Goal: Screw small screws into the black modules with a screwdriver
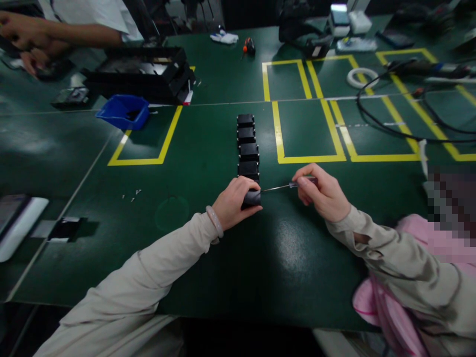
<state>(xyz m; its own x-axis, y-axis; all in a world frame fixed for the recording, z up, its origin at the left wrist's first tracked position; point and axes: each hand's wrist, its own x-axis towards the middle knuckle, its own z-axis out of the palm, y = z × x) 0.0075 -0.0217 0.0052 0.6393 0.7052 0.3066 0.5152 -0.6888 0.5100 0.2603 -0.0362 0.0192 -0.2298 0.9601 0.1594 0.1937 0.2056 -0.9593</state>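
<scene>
My left hand (237,201) is closed around a small black box-shaped part (253,198) at the near end of a row. Several similar black parts (248,149) with small bright screws along their sides run away from me in a straight line. In my right hand (323,191) is a screwdriver (293,185), held level by its clear handle between thumb and fingers. Its thin shaft points left, and the tip meets the right side of the held part. Whether the tip sits in a screw is too small to tell.
Loose screws (133,195) lie on the green table (208,277) at left. Beyond them stand a blue bin (124,111) and black trays (141,74). Yellow tape outlines (310,159), a white tape roll (362,78) and black cables (390,130) are at right. A co-worker's arm (74,34) reaches in far left.
</scene>
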